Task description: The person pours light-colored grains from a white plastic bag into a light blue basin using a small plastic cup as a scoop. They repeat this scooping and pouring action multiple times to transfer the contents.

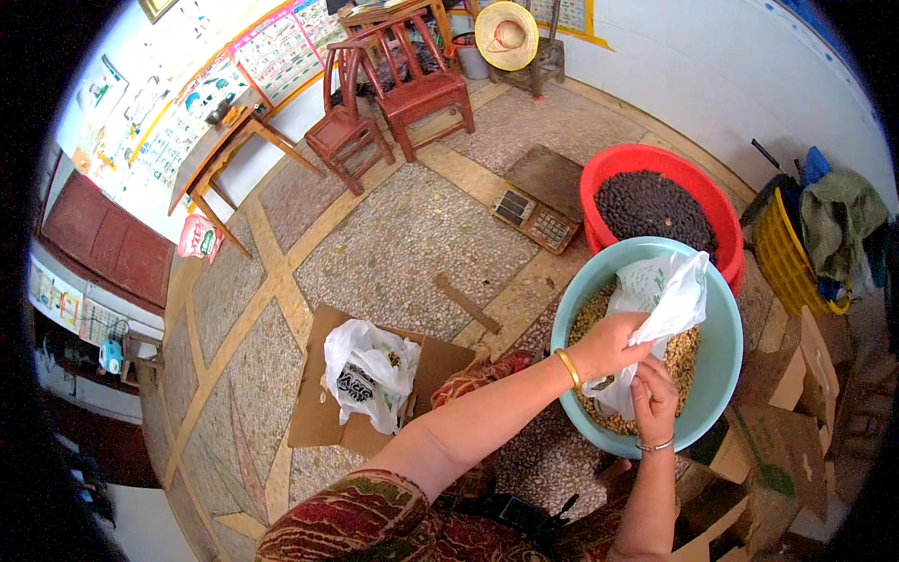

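Over a light blue basin point(722, 370), my two hands hold a thin white plastic bag point(676, 298) with faint green print. My left hand point(607, 352), a gold bangle at its wrist, grips the bag's side with fingers closed. Just below it, my right hand point(655, 397), wearing a thin silver-coloured bangle, pinches a lower part of the bag. Small tan, nut-like pieces point(686, 367) lie in the basin beneath. What the bag contains, if anything, cannot be made out.
Behind the blue basin stands a red basin point(599, 170) of dark round pieces point(646, 201). A platform scale point(536, 217) is beside it. Cardboard boxes point(782, 450) crowd the right, below a yellow basket point(785, 255). A stuffed white bag point(370, 373) rests on cardboard point(314, 398) at left.
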A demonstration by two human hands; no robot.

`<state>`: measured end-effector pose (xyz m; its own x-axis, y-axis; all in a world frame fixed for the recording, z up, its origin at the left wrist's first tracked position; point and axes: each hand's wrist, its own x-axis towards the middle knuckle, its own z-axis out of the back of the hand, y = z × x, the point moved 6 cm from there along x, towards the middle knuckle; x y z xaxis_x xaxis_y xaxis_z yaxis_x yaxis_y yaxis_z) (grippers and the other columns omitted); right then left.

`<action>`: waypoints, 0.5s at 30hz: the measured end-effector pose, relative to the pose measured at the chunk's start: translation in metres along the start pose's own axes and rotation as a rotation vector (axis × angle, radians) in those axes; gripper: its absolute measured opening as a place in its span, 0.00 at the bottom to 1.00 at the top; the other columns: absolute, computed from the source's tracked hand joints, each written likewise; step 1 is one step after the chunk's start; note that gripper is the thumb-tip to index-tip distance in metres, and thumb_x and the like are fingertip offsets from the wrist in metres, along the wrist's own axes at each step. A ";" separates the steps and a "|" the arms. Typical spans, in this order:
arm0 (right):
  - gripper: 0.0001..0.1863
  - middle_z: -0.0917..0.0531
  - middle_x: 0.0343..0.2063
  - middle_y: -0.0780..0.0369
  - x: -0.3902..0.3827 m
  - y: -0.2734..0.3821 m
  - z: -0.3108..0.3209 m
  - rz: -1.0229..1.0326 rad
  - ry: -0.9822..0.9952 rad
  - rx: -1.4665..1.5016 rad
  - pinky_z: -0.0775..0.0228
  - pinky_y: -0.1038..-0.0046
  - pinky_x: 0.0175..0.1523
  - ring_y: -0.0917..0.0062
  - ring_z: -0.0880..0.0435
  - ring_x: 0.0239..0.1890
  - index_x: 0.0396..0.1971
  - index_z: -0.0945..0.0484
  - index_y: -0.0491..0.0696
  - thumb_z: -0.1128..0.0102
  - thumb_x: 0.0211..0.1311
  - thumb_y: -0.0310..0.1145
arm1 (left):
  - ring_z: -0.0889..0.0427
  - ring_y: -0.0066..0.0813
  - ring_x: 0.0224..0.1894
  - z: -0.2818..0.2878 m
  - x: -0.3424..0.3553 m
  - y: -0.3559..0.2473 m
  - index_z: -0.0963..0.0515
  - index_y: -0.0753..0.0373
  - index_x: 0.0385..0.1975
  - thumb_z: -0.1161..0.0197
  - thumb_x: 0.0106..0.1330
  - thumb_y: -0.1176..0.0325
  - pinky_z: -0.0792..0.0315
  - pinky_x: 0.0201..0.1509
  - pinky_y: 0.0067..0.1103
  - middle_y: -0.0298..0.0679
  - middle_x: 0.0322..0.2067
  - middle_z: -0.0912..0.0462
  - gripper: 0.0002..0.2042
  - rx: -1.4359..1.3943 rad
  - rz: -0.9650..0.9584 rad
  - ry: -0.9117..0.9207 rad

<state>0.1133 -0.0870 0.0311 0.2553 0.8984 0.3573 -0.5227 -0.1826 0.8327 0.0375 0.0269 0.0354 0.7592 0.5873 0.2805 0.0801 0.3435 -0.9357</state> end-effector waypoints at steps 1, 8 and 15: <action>0.09 0.22 0.39 0.54 0.002 0.003 0.001 0.027 -0.015 0.008 0.36 0.69 0.53 0.63 0.24 0.45 0.33 0.23 0.39 0.45 0.51 0.25 | 0.22 0.37 0.40 0.000 -0.001 0.004 0.29 0.68 0.46 0.40 0.54 0.65 0.32 0.47 0.26 0.48 0.36 0.22 0.20 -0.038 0.001 -0.038; 0.47 0.39 0.58 0.50 0.001 0.001 0.010 0.087 -0.042 -0.346 0.49 0.59 0.63 0.54 0.41 0.59 0.59 0.42 0.46 0.30 0.32 0.30 | 0.27 0.29 0.47 0.024 0.002 0.012 0.33 0.68 0.50 0.49 0.61 0.74 0.34 0.51 0.23 0.41 0.42 0.25 0.16 -0.273 -0.015 -0.404; 0.47 0.40 0.57 0.48 -0.003 -0.035 -0.007 0.049 -0.221 -0.541 0.47 0.58 0.61 0.51 0.41 0.58 0.59 0.45 0.44 0.29 0.34 0.31 | 0.31 0.30 0.53 0.005 0.001 -0.018 0.40 0.67 0.56 0.48 0.55 0.76 0.39 0.57 0.23 0.44 0.49 0.28 0.25 -0.234 -0.108 -0.129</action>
<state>0.1255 -0.0803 -0.0022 0.3536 0.7790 0.5179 -0.8642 0.0601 0.4996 0.0334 0.0250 0.0532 0.6509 0.6500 0.3922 0.3142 0.2396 -0.9186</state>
